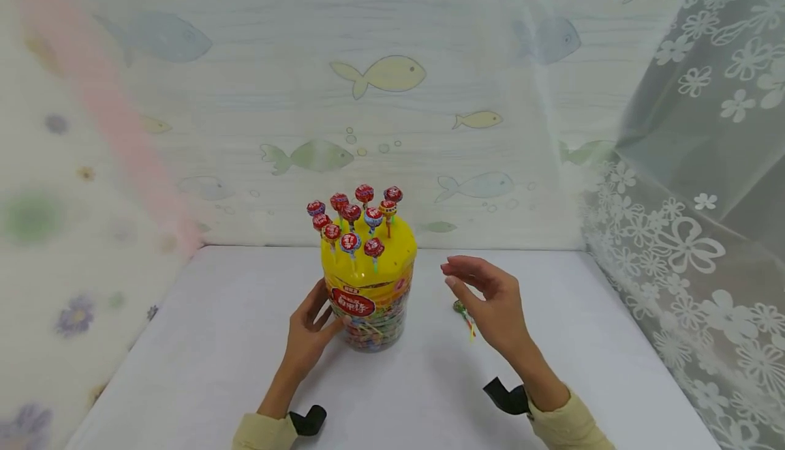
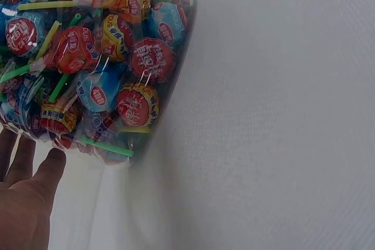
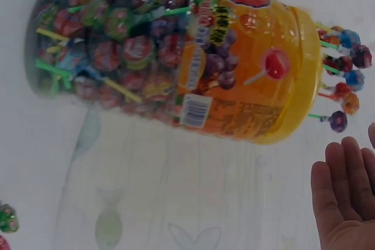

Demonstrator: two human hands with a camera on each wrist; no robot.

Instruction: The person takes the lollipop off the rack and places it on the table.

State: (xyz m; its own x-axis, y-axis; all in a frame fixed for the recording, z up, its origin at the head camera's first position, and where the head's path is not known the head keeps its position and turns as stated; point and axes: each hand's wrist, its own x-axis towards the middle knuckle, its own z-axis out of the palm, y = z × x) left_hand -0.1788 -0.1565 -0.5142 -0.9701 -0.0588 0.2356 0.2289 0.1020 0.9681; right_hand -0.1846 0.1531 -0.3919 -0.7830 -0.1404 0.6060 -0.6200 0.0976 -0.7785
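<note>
A clear plastic jar (image 1: pixel 375 331) packed with wrapped lollipops (image 2: pixel 152 60) stands on the table. Its yellow lid (image 1: pixel 400 240) carries several lollipops (image 1: pixel 351 214) upright, their sticks set into the top. My left hand (image 1: pixel 309 331) holds the jar's left side, thumb at the front and fingers reaching round behind. To the right of the jar, my right hand (image 1: pixel 493 300) hovers above the table with fingers loosely bent and nothing in them. Beneath it lies a green-wrapped lollipop (image 1: pixel 460 307), partly hidden by that hand; in the right wrist view something red shows beside the green wrapper (image 3: pixel 8 218).
The jar stands on a white tabletop (image 1: pixel 202 361). A fish-patterned curtain (image 1: pixel 294 82) hangs behind it, and a sheer flowered one (image 1: pixel 687 286) drapes along the right edge. Black straps (image 1: pixel 309 421) are worn at both wrists.
</note>
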